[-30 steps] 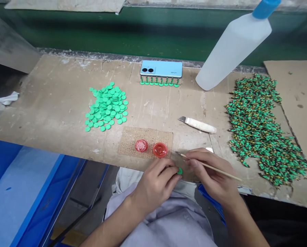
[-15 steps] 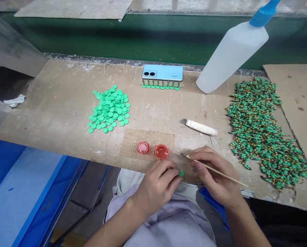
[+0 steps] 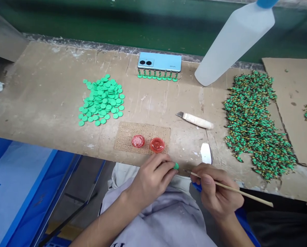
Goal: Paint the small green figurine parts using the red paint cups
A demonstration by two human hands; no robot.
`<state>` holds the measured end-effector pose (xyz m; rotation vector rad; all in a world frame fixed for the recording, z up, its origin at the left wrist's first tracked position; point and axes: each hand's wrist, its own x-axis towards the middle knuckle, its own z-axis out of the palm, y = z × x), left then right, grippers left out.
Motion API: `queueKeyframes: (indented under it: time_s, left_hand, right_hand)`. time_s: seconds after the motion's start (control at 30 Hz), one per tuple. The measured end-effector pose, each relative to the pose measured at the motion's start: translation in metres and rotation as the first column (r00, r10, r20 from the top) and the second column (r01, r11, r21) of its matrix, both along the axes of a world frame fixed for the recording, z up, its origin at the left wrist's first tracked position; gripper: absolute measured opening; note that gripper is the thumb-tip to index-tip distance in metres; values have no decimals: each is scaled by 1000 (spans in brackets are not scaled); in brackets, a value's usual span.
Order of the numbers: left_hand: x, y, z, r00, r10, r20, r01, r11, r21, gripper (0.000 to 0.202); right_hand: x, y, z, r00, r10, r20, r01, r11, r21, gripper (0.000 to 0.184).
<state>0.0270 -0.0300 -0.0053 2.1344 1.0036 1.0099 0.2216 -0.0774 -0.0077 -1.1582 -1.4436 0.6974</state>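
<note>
Between the fingertips of my left hand (image 3: 153, 176) is a small green disc (image 3: 176, 166), held at the table's front edge. My right hand (image 3: 219, 190) is closed round a thin wooden stick (image 3: 246, 195), whose dark tip points left toward the disc, a short gap away. Just beyond my left hand, two small red cups (image 3: 157, 145) sit on a speckled brown board (image 3: 122, 137). A loose pile of green discs (image 3: 103, 97) lies further left. Small green, black and yellow figures (image 3: 253, 120) form a large heap on the right.
A knife with a pale wrapped handle (image 3: 197, 120) lies mid-table, with a white piece (image 3: 206, 153) nearer me. Toward the back, a light blue phone (image 3: 166, 62) has a row of small figures on green discs (image 3: 155, 76) before it. A tall white bottle (image 3: 233, 44) leans beside it.
The view has shifted, so the table sits higher and further left. My right hand has drawn back toward me, uncovering the white piece. The stick's tip now lies lower, nearer the disc's level.
</note>
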Motion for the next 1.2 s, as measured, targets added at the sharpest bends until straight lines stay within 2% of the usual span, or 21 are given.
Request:
queueKeyframes:
  time_s: [0.37,0.63,0.97,1.2]
  left_hand:
    - [0,-1,-1,1000,7,3,-7,1000,10,8]
    - [0,-2,-2,1000,4,10,-4,1000,1,8]
    - [0,-1,1,1000,7,2,-7,1000,15,8]
    - [0,-1,0,1000,4,2,-4,1000,4,8]
  right_hand:
    - [-5,3,-6,993,36,116,-38,999,21,16]
    - [-2,3,-10,989,56,140,-61,998,28,17]
    - [-2,5,-7,976,81,200,-87,996,23,19]
    - [-4,12,3,933,94,348,-120,991,54,13]
